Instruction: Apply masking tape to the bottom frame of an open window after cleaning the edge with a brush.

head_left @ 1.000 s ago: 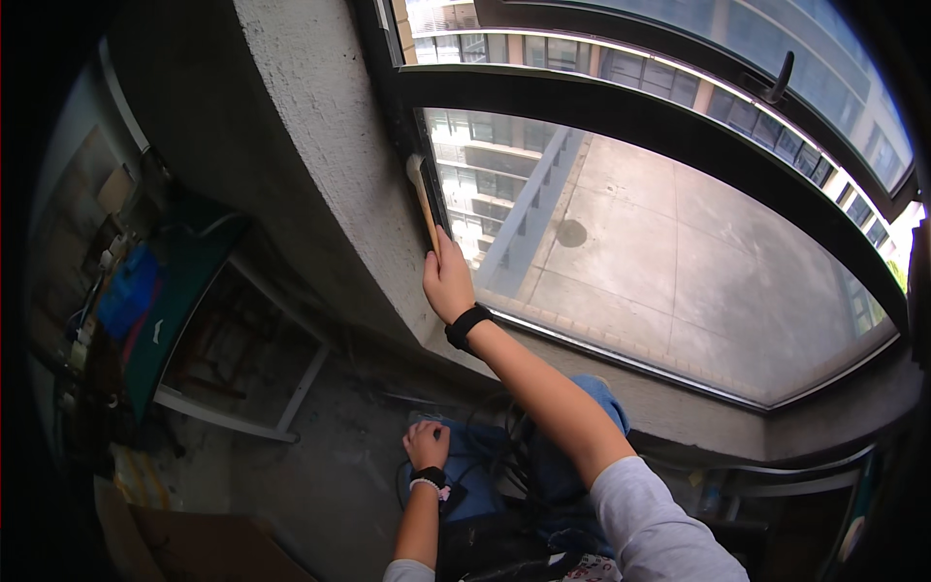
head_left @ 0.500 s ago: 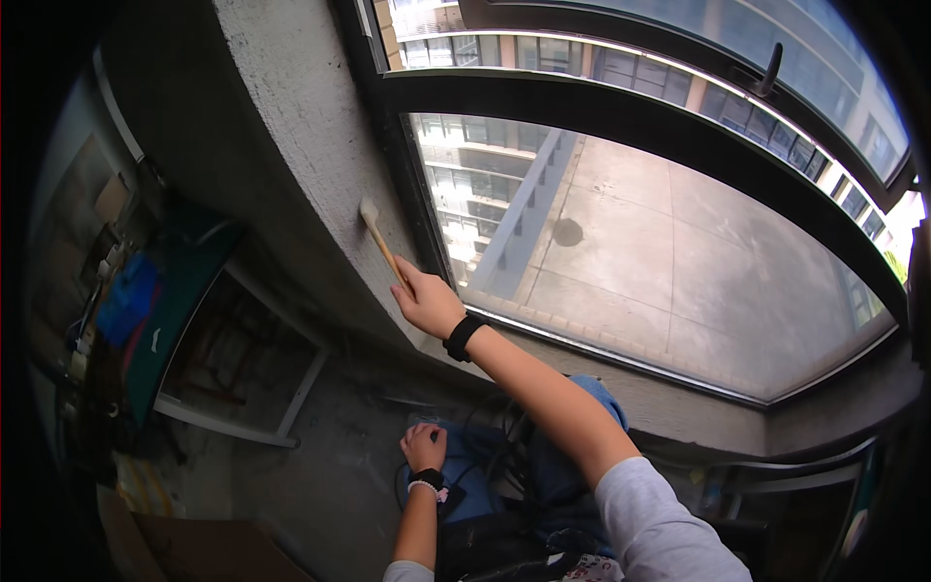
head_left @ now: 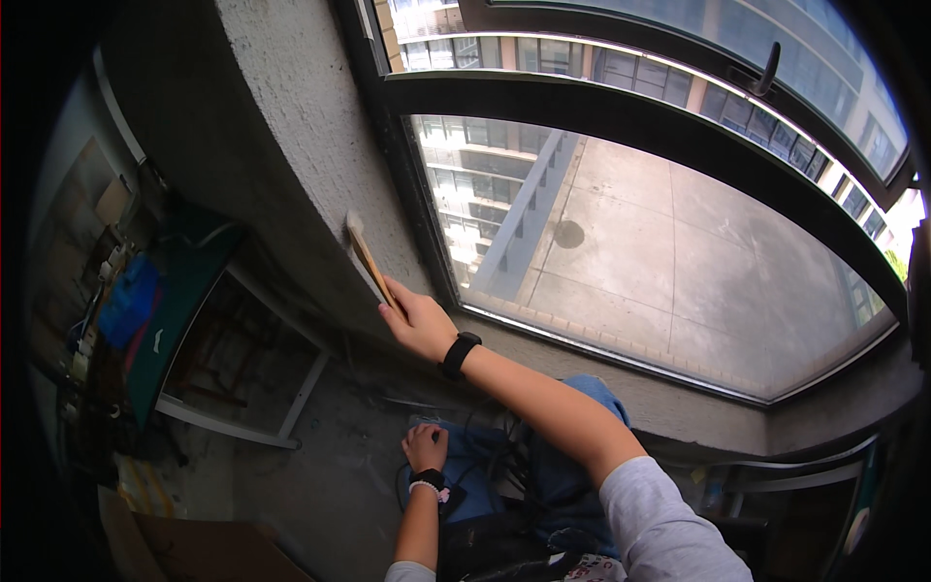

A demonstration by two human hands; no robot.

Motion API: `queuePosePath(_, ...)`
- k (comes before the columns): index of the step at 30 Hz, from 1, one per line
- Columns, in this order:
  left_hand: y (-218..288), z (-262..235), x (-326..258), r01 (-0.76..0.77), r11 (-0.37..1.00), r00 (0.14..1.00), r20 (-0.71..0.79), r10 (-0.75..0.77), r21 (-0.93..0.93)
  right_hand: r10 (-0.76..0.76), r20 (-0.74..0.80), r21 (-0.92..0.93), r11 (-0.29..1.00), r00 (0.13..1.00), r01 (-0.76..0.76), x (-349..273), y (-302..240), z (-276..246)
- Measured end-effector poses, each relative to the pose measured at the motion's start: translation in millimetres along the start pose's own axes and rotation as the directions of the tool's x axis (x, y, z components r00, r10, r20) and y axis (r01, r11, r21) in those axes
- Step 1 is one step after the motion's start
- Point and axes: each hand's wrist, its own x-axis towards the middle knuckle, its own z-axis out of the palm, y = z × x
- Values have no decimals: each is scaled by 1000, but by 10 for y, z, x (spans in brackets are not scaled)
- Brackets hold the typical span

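Note:
My right hand (head_left: 419,325) is closed around the wooden handle of a brush (head_left: 371,264). The brush's pale bristle head touches the rough grey-white plaster wall (head_left: 315,126) beside the window, near the wall's left corner. Lower down, my left hand (head_left: 425,448) rests on my blue-jeaned knee, its fingers loosely bent and the thumb apart from them. Nothing shows in that hand. Both wrists wear black bands.
A large dark-framed window (head_left: 621,262) fills the right side, with a handle (head_left: 771,70) on its upper sash. To the left stands a green-topped table (head_left: 184,310) bearing a blue item (head_left: 128,301). Brown cardboard (head_left: 208,548) lies at lower left.
The brush has moved left across the plaster toward the wall's corner, and my right hand has shifted slightly left and down with it. My left hand remains on the knee.

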Motion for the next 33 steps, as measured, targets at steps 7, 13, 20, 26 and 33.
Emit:
queuePosePath(7, 10, 0, 10, 29, 1000, 999, 27, -29, 10, -65, 12, 32, 997, 998, 65, -104, -66, 129)
queuePosePath(13, -26, 27, 16, 48, 999, 998, 40, -49, 23, -88, -42, 92, 992, 995, 91, -120, -88, 134)
queuePosePath(20, -15, 8, 9, 31, 1000, 999, 17, -31, 6, -240, -43, 139, 960, 970, 243, -107, -125, 138)
queuePosePath(26, 24, -16, 7, -8, 999, 999, -40, 7, -41, -87, -367, 146, 978, 926, 150, 104, 108, 69)
queuePosePath(33, 2, -15, 2, -24, 999, 997, -73, 21, -41, 45, -453, -29, 997, 891, -66, 398, 395, -306)
